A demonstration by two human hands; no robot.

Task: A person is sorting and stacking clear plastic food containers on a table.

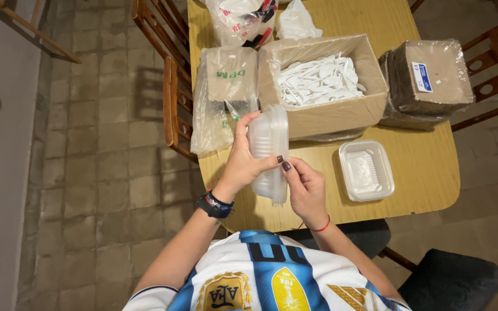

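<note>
Clear plastic makes up the stack of nested containers [270,152] that both hands hold above the near edge of the yellow wooden surface [427,173], just in front of the cardboard box [324,86]. There is only the head view to go by, looking straight down.

The left hand [243,164] wraps around the left side of the stack, fingers curled over its upper end and thumb pressed against the front, so it is closed on the stack and bears its weight. The right hand [305,187] sits at the lower right edge with thumb and fingertips pinched narrowly on the rim of one container, a grip that looks suited to peeling a single piece off the nested pile. Holding the stack upright and off the surface leaves that edge free for the fingers.

The cardboard box stands open and is filled with white plastic cutlery [318,80], within easy reach behind the stack. Right of the stack and in front of the box, one single clear container [367,170] lies flat on the surface, mouth up. Right of the box lies a wrapped bundle of brown trays [427,80]; left of the box a clear bag with brown paper pieces [223,92] hangs over the edge. Behind the box are more plastic bags [243,20].
</note>
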